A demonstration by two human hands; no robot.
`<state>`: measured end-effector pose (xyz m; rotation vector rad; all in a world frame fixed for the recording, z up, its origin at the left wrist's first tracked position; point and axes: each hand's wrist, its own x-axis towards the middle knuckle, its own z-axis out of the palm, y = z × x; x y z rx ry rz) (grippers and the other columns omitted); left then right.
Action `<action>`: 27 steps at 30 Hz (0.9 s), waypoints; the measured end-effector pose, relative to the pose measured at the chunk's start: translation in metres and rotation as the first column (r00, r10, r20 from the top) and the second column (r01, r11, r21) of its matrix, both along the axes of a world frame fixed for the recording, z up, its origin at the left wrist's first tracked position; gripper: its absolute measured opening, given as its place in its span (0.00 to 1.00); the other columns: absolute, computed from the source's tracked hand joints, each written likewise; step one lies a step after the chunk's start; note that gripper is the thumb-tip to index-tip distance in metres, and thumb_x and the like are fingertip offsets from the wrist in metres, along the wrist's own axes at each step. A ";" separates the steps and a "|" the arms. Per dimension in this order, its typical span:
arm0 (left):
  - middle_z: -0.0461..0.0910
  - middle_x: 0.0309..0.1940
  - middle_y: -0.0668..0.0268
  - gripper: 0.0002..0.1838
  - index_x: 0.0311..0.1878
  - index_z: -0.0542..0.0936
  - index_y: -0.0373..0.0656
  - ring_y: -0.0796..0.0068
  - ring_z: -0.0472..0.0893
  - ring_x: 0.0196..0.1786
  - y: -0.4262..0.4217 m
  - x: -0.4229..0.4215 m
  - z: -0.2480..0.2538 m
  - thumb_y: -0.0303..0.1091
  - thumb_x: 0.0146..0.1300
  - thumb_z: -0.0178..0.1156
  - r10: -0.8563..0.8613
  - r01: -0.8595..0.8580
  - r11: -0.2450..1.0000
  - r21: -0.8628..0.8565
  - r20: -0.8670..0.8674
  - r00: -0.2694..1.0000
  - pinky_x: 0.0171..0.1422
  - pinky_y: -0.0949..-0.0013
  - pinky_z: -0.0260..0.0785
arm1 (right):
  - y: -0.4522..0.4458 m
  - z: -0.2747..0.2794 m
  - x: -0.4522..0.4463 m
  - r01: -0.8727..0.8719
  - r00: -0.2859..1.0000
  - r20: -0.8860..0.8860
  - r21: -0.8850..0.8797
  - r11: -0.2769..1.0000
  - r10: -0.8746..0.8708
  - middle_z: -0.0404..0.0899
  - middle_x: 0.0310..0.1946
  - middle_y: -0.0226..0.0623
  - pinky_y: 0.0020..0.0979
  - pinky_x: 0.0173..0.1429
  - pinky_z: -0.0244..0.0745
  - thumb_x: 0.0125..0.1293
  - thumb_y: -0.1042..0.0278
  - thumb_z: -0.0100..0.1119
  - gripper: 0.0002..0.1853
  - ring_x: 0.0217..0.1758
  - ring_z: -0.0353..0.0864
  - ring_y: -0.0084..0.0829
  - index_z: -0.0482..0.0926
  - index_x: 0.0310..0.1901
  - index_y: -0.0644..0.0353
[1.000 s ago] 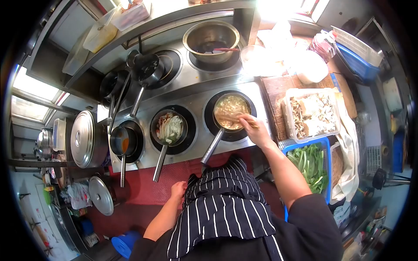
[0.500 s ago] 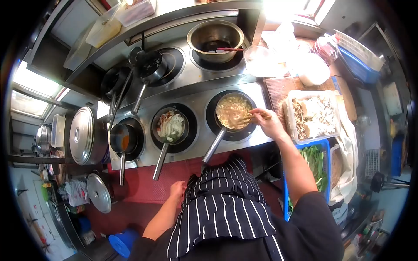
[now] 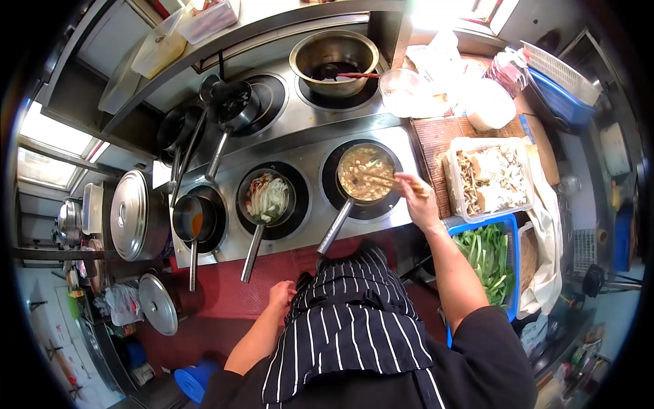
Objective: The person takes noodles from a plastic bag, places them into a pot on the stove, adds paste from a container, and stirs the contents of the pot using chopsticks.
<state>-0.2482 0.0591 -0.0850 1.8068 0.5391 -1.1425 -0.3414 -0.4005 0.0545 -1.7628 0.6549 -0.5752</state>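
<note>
My right hand grips a pair of wooden chopsticks. Their tips dip into the front right saucepan, among pale cubes in a brothy soup. My left hand hangs low beside the striped apron, its fingers loosely curled and nothing visible in them. A second saucepan, on the middle burner, holds white noodles with some red and green bits. On the left burner, a smaller pan contains an orange-brown liquid.
Behind stand a large steel bowl with a red-handled utensil and dark pans. At right are a plastic tub of mushrooms and a blue crate of leafy greens. A lidded stockpot stands left.
The chopsticks have moved within the soup, and their tips now point further left. The soup's contents have shifted, with more broth and some green showing. My left hand stays low.
</note>
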 end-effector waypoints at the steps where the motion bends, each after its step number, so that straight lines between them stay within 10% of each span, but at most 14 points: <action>1: 0.80 0.25 0.62 0.16 0.50 0.80 0.44 0.80 0.67 0.16 0.001 0.000 0.001 0.41 0.65 0.54 -0.011 0.011 1.000 0.000 -0.008 1.000 0.18 0.74 0.55 | -0.002 -0.003 0.006 0.049 0.994 0.092 0.088 0.995 -0.058 0.86 0.37 0.37 0.24 0.44 0.76 0.73 0.71 0.52 0.11 0.40 0.83 0.22 0.81 0.50 0.61; 6: 0.80 0.25 0.62 0.16 0.50 0.79 0.43 0.80 0.67 0.16 0.000 0.005 -0.012 0.41 0.65 0.54 -0.094 0.094 0.996 -0.008 0.013 0.995 0.18 0.74 0.54 | -0.004 -0.008 0.026 0.098 0.994 0.050 -0.137 0.986 -0.092 0.85 0.39 0.41 0.28 0.50 0.76 0.73 0.70 0.52 0.11 0.45 0.83 0.26 0.80 0.52 0.60; 15: 0.80 0.27 0.64 0.15 0.47 0.82 0.45 0.79 0.68 0.18 0.001 -0.003 0.003 0.42 0.65 0.54 -0.020 0.020 1.000 0.019 0.005 1.000 0.20 0.72 0.58 | -0.017 0.044 -0.013 -0.151 0.983 -0.085 0.137 0.979 0.163 0.82 0.39 0.29 0.24 0.46 0.76 0.73 0.74 0.53 0.09 0.41 0.79 0.20 0.79 0.49 0.62; 21: 0.80 0.25 0.63 0.15 0.50 0.80 0.44 0.81 0.66 0.16 -0.012 0.002 0.018 0.40 0.66 0.54 -0.055 0.055 0.998 0.015 0.025 0.998 0.19 0.75 0.55 | 0.007 0.009 0.056 -0.278 0.958 -0.052 -0.408 0.869 0.282 0.84 0.41 0.46 0.32 0.49 0.76 0.70 0.71 0.56 0.08 0.44 0.85 0.38 0.80 0.48 0.61; 23: 0.80 0.24 0.63 0.15 0.50 0.80 0.43 0.81 0.66 0.15 -0.014 0.005 0.018 0.40 0.66 0.54 -0.091 0.091 0.996 0.004 0.048 0.995 0.19 0.75 0.55 | -0.011 0.000 0.061 -0.146 0.988 0.010 -0.262 0.954 0.154 0.83 0.43 0.47 0.34 0.49 0.77 0.70 0.70 0.56 0.09 0.46 0.85 0.41 0.80 0.49 0.58; 24: 0.80 0.24 0.63 0.15 0.50 0.80 0.43 0.81 0.66 0.15 -0.014 0.006 0.014 0.40 0.66 0.54 -0.072 0.073 0.997 -0.002 0.056 0.996 0.18 0.75 0.55 | -0.020 0.010 0.053 -0.094 0.988 -0.143 -0.238 0.967 0.061 0.84 0.39 0.40 0.27 0.47 0.74 0.72 0.72 0.54 0.10 0.41 0.79 0.21 0.80 0.51 0.60; 27: 0.81 0.24 0.62 0.15 0.49 0.80 0.42 0.81 0.67 0.15 -0.013 0.005 0.017 0.40 0.66 0.53 -0.027 0.026 1.000 0.005 0.047 0.999 0.18 0.74 0.55 | -0.056 0.003 0.026 -0.031 0.993 -0.117 -0.180 0.983 0.010 0.83 0.34 0.32 0.26 0.44 0.74 0.72 0.74 0.53 0.10 0.37 0.77 0.19 0.80 0.51 0.60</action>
